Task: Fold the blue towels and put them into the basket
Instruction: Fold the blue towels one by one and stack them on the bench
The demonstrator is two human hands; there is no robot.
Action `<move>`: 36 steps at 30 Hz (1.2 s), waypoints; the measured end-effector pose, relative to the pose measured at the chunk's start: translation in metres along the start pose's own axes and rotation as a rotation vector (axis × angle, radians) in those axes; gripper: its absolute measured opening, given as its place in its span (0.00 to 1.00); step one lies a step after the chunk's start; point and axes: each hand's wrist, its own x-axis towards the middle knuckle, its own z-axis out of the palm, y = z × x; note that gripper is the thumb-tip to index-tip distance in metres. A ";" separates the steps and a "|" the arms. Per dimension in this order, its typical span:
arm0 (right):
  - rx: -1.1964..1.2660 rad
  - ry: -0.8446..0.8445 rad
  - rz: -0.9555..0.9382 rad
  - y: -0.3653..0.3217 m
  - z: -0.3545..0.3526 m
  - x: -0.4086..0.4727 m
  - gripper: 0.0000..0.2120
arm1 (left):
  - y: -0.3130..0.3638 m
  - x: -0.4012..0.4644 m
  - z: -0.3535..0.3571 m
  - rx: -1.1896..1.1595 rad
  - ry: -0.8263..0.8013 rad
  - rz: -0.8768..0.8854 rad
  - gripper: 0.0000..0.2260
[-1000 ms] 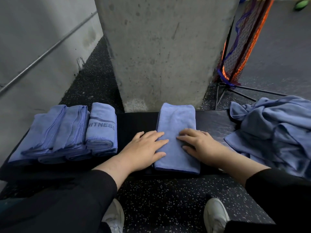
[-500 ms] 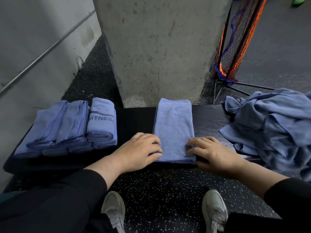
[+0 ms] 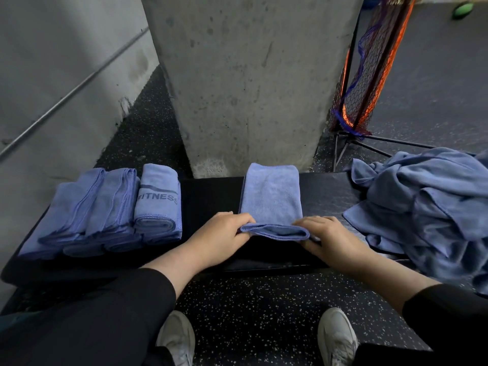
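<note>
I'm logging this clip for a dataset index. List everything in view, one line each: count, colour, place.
towel being folded: one, blue, middle of the bench, near end lifted
folded towels: a row, at least three, blue, left end of the bench; the rightmost prints "FITNESS"
unfolded towel pile: one heap, blue, right end of the bench
bench: one, black, across the foreground
pillar: one, grey concrete, behind the bench
net stand: one, orange and purple mesh on black legs, right of the pillar
green object: one, far floor, top right
shoes: two, white, on the speckled floor
left hand: grips the towel's near left corner
right hand: grips its near right corner
</note>
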 end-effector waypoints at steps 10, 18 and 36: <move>0.394 -0.106 0.276 -0.015 -0.033 0.018 0.07 | 0.013 0.010 -0.034 -0.436 -0.032 -0.300 0.10; 0.236 0.003 0.504 -0.003 -0.015 0.061 0.15 | 0.009 0.039 -0.029 -0.343 0.061 -0.454 0.12; -0.231 0.311 0.027 -0.009 0.010 0.080 0.20 | -0.007 0.052 0.014 0.453 -0.052 -0.027 0.23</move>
